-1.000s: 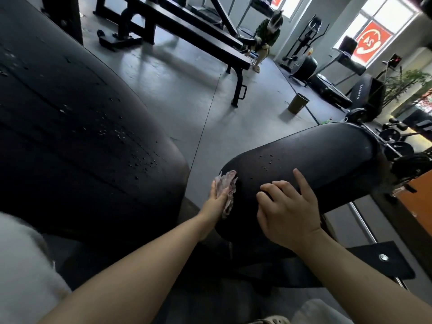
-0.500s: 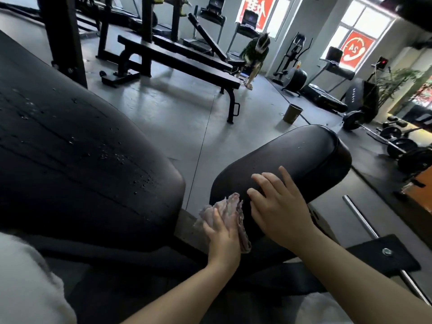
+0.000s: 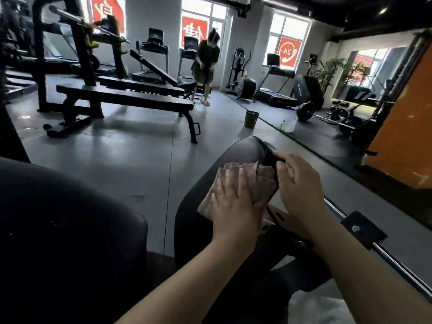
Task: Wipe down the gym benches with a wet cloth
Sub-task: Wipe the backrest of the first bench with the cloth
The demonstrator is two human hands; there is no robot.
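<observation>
The left hand [image 3: 236, 202] lies flat, fingers spread, pressing the wet cloth [image 3: 254, 185] onto the narrow bench pad [image 3: 236, 153]. The right hand [image 3: 301, 183] curls round the pad's far edge. The cloth may bunch and slide off that edge.

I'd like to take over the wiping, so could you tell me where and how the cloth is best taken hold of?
Take the cloth from above, palm flat, as the left hand does now. It lies spread over the curved top of the pad, so there is no thick fold to pinch. Its free far edge, beside the right hand, is the part to grip for lifting it.
</observation>
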